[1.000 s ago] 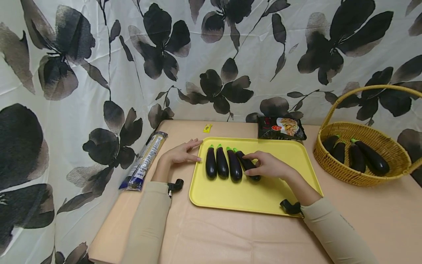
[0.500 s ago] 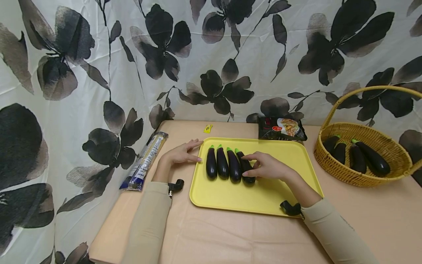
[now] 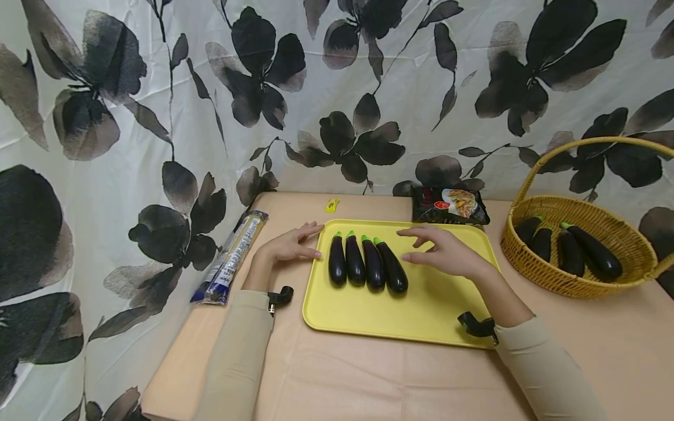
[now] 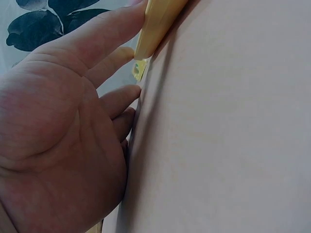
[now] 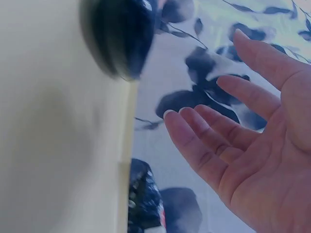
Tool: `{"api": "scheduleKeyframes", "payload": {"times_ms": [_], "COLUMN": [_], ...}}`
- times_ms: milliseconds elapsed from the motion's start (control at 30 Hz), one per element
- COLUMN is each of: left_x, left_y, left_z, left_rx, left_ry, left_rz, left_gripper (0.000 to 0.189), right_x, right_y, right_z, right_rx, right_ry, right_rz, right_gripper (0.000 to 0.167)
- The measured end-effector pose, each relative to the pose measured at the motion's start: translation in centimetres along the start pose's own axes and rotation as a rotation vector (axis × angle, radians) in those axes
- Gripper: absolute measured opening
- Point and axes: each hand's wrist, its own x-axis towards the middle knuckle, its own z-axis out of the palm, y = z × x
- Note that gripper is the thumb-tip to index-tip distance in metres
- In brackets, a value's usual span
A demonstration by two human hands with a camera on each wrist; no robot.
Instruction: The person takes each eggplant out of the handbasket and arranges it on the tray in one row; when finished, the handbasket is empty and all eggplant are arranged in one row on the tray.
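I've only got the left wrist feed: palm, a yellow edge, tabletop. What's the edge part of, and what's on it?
Observer: A yellow tray with four eggplants lying side by side on it.
Operator: Any being held?
Observer: No, the right grip is open and holds nothing, beside the rightmost one.
Operator: More stock anywhere?
Observer: Yes, four more eggplants show in the wicker basket, to the right of the tray.

Eggplants (image 3: pixel 374 266), four: glossy, dark purple-black, green at the stem ends. Laid lengthwise in a close row on the left half of the tray, stems toward its far edge; rightmost one slanted, blunt end to the right. Tray (image 3: pixel 411 313), one: yellow, rectangular, rounded corners, low rim, lying flat.
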Motion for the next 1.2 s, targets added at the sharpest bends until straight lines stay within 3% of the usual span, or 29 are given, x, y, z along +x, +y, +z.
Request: {"api": "scheduleKeyframes", "payload": {"times_ms": [333, 733, 900, 1200], "left_x": [0.2, 0.2, 0.2, 0.3], "left_y": [0.0, 0.1, 0.1, 0.0], "left_z": [0.0, -0.1, 0.0, -0.1], "left_rx": [-0.003, -0.011, -0.011, -0.004], "left_ry": [-0.001, 0.003, 0.003, 0.010], "left_rz": [0.005, -0.014, -0.019, -0.008], "left_gripper": [0.094, 0.095, 0.095, 0.094], "right_x": [-1.5, -3.8, -4.6, -6.7], "right_y": [0.2, 0.6, 1.1, 3.3], "right_z": [-4.2, -7.6, -8.6, -11.0], "right_rx": [-0.016, 0.060, 0.042, -0.025], "right_ry": [0.134, 0.229, 0.274, 0.394], "right_rz": [0.007, 0.078, 0.064, 0.148], "right_gripper": [0.055, 0.056, 0.054, 0.059]}}
